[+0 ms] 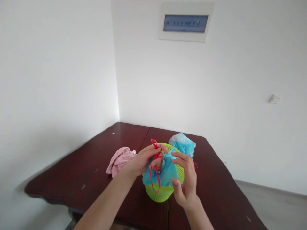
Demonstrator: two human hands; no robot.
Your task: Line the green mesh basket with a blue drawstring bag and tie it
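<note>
A thin blue plastic bag (169,175) with a red drawstring (158,183) hangs over the rim of a lime-green perforated basket (157,196). My left hand (150,156) pinches the gathered neck of this bag above the basket, and loops of the drawstring stick out above and below the fingers. Just right of the bag is my right hand (185,174), its fingers apart and curved around the bag's side, gripping nothing. Whether its fingertips touch the plastic I cannot tell. Much of the basket's inside is hidden by the bag and hands.
Behind the basket lies another blue plastic bag (183,145), bunched up and filled. A crumpled pink cloth (121,159) rests left of the basket. Everything stands on a dark red-brown wooden table (96,172) with wavy edges, pushed toward a white wall corner.
</note>
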